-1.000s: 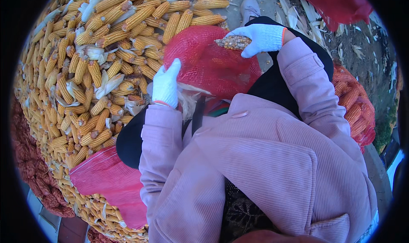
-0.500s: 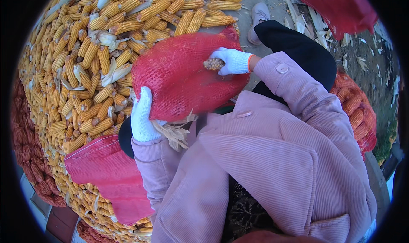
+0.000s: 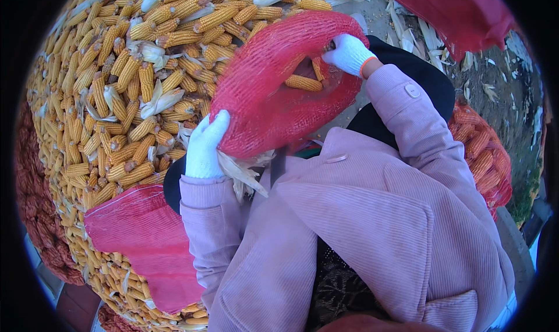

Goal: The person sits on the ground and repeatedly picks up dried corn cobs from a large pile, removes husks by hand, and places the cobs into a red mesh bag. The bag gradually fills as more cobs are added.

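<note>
A red mesh bag (image 3: 250,93) is spread between my two white-gloved hands, its mouth open toward me. My left hand (image 3: 205,148) is closed on the near left part of its rim. Dry corn husk (image 3: 241,173) hangs beside that hand, below the bag. At the far right of the rim, my right hand (image 3: 349,55) is closed on the mesh, its fingertips partly hidden. Through the bag's mouth show a corn cob (image 3: 303,83) and part of another just beyond it. The bag's lower part is out of sight.
A large heap of yellow corn cobs (image 3: 122,122) lies to the left and ahead. Another red mesh bag (image 3: 145,233) lies flat on it. A filled mesh bag (image 3: 480,151) stands at the right. Loose husks (image 3: 431,41) litter the ground, below red cloth (image 3: 460,9) at upper right.
My right hand has moved up and right, from inside the bag to its far rim; the cob it held no longer shows there. My left hand rose slightly, and the bag's mouth widened.
</note>
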A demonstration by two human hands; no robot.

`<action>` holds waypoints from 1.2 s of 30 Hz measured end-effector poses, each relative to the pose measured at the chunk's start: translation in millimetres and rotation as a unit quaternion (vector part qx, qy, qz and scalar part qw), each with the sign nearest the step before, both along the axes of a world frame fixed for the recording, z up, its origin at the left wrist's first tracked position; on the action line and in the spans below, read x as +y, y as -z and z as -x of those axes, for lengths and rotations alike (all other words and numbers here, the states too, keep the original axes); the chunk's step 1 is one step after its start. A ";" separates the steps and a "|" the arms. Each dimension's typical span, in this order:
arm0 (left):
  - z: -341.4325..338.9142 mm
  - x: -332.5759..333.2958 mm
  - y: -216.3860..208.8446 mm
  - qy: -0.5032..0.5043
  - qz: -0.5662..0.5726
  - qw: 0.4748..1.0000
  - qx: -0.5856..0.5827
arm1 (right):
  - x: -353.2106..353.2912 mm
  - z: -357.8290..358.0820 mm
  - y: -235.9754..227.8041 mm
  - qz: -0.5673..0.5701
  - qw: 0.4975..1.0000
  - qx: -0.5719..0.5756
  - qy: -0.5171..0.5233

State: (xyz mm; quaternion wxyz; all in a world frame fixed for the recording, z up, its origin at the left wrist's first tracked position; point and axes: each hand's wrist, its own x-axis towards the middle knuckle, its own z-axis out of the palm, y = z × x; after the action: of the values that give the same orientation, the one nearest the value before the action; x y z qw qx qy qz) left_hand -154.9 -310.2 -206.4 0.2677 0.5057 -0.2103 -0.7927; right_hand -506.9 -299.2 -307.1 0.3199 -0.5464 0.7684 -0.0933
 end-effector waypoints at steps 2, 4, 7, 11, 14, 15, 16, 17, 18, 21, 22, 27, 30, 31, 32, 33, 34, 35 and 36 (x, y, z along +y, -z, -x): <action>1.7 -2.5 2.3 -0.064 -0.024 0.996 0.064 | 6.8 -0.3 -10.7 -0.038 0.996 0.010 -0.085; 2.6 -4.9 4.6 -0.079 -0.039 0.993 0.075 | 8.9 4.9 -20.9 -0.091 0.989 -0.004 -0.119; 2.6 -8.3 7.8 -0.108 -0.041 0.988 0.101 | 9.9 15.7 -40.8 -0.179 0.967 0.029 -0.177; 2.5 -12.5 9.9 -0.128 -0.056 0.981 0.137 | 25.0 18.5 -84.1 -0.217 0.974 0.000 -0.070; 5.3 -14.1 9.1 -0.137 -0.063 0.976 0.155 | 38.5 29.3 -130.5 -0.241 0.964 -0.094 -0.060; 6.8 -14.2 8.3 -0.139 -0.060 0.975 0.161 | 44.2 28.9 -140.8 -0.194 0.972 -0.081 -0.108; 8.7 -13.9 7.5 -0.142 -0.062 0.975 0.161 | 48.0 29.8 -150.2 -0.129 0.975 -0.088 -0.159; 10.7 -13.5 6.4 -0.141 -0.059 0.974 0.165 | 49.3 28.4 -155.1 -0.097 0.974 -0.071 -0.192; 12.8 -13.2 5.1 -0.140 -0.056 0.975 0.164 | 48.5 23.7 -154.2 -0.019 0.958 -0.147 -0.245; 17.8 -11.8 0.5 -0.117 -0.046 0.975 0.182 | 35.8 -4.8 -122.9 0.025 0.917 -0.255 -0.306; 18.4 -11.1 -0.8 -0.111 -0.048 0.975 0.186 | 27.9 -15.6 -105.6 0.010 0.906 -0.282 -0.315; 16.7 -8.8 2.3 -0.126 -0.050 0.971 0.197 | -1.5 -59.9 -14.1 0.004 0.966 0.015 -0.258; 13.6 -10.8 10.8 -0.160 -0.042 0.962 0.218 | 2.4 -58.9 -15.9 0.034 0.975 -0.026 -0.219; 13.1 -12.9 13.2 -0.178 -0.033 0.960 0.213 | 5.3 -59.3 -27.5 0.037 0.974 -0.065 -0.213; 13.5 -14.3 14.7 -0.188 -0.032 0.956 0.222 | 5.9 -64.3 -42.5 0.006 0.978 -0.089 -0.186; 12.9 -16.2 14.8 -0.183 -0.031 0.956 0.229 | 11.0 -73.6 -60.2 0.043 0.967 -0.187 -0.168; 15.8 -15.5 14.8 -0.201 0.001 0.965 0.169 | 20.3 -83.7 -80.3 0.051 0.950 -0.277 -0.134; 17.4 -16.9 13.8 -0.198 0.005 0.968 0.151 | 30.3 -91.6 -101.3 0.046 0.929 -0.335 -0.148; 20.5 -16.3 12.4 -0.194 0.007 0.972 0.129 | 39.4 -102.7 -118.3 0.077 0.888 -0.413 -0.184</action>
State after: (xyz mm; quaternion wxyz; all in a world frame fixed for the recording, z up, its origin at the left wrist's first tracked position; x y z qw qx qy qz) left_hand -175.4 -326.5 -218.8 0.4450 0.4287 -0.0769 -0.7825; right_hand -404.2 -259.8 -188.8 0.5771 -0.6130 0.4425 -0.3088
